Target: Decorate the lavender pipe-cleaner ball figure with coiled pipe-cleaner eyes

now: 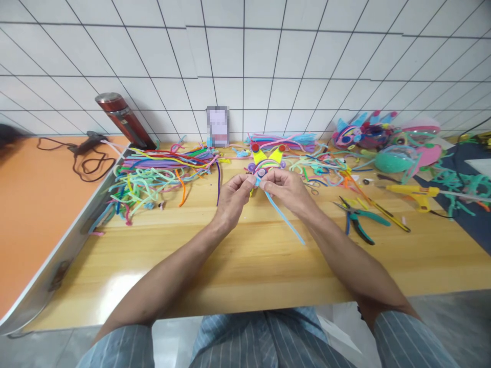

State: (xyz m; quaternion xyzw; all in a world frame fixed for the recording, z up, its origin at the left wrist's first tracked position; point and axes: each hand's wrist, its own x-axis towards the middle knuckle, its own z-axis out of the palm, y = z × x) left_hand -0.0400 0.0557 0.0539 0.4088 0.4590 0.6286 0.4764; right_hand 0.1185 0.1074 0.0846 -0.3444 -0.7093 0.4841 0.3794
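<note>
My left hand and my right hand meet near the middle of the wooden table, fingertips pinched together on a light blue pipe cleaner. Its free end slants down to the right, below my right hand. Directly behind my fingers is a pipe-cleaner figure with yellow points on top, red round tips, a striped band and purple curls at the sides. My fingertips cover its lower part, so whether the blue pipe cleaner is joined to it cannot be made out.
Loose pipe cleaners are heaped at left, beside a red thermos. A phone leans on the tiled wall. Pliers, a yellow knife and a yellow glue gun lie at right, before finished colourful figures.
</note>
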